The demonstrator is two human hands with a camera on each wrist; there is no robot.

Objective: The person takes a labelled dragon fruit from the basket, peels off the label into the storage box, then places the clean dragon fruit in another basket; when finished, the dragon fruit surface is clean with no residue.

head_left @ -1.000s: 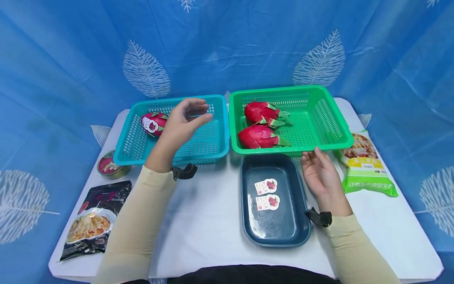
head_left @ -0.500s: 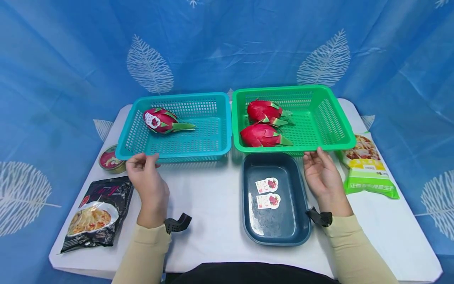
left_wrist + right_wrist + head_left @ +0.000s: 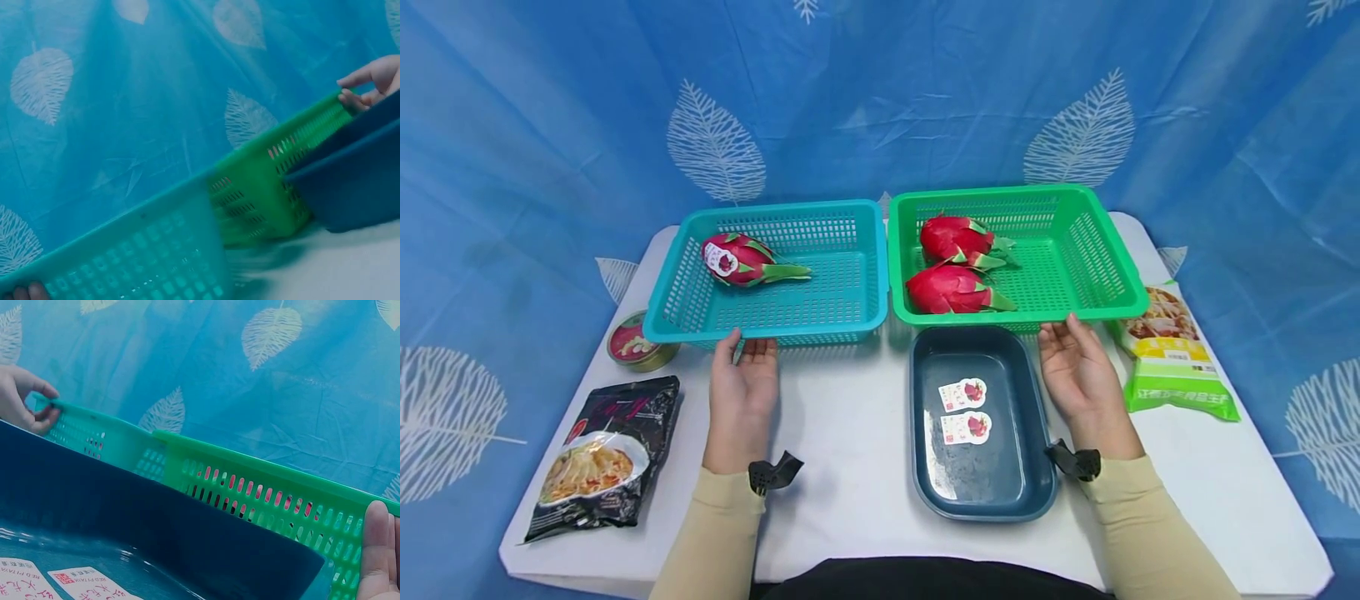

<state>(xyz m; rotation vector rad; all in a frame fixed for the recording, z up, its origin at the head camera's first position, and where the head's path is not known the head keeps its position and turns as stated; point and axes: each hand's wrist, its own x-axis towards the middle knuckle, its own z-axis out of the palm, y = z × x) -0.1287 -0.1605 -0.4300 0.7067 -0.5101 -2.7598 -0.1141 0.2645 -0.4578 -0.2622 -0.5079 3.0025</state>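
My left hand (image 3: 744, 398) is at the near rim of a blue basket (image 3: 790, 325), palm up, thumb and fingers gripping the rim. One dragon fruit (image 3: 745, 258) with a white label lies inside that basket. At the front right of a green basket (image 3: 1067, 267), my right hand (image 3: 1082, 371) holds the rim between thumb and fingers; the thumb (image 3: 376, 534) shows up close in the right wrist view. Two dragon fruits without visible labels, a rear one (image 3: 955, 239) and a front one (image 3: 951, 289), lie on the left side of the green basket.
A dark blue tray (image 3: 985, 483) with two printed stickers (image 3: 966, 427) stands before the green basket. Left are a round tin (image 3: 638, 343) and a black food packet (image 3: 602, 454); right is a green and yellow food packet (image 3: 1180, 354). A blue curtain (image 3: 880, 100) hangs behind.
My left hand has come back from above the blue basket to its near rim, then shifted right along it and turned palm up. My right hand stays at the green basket.
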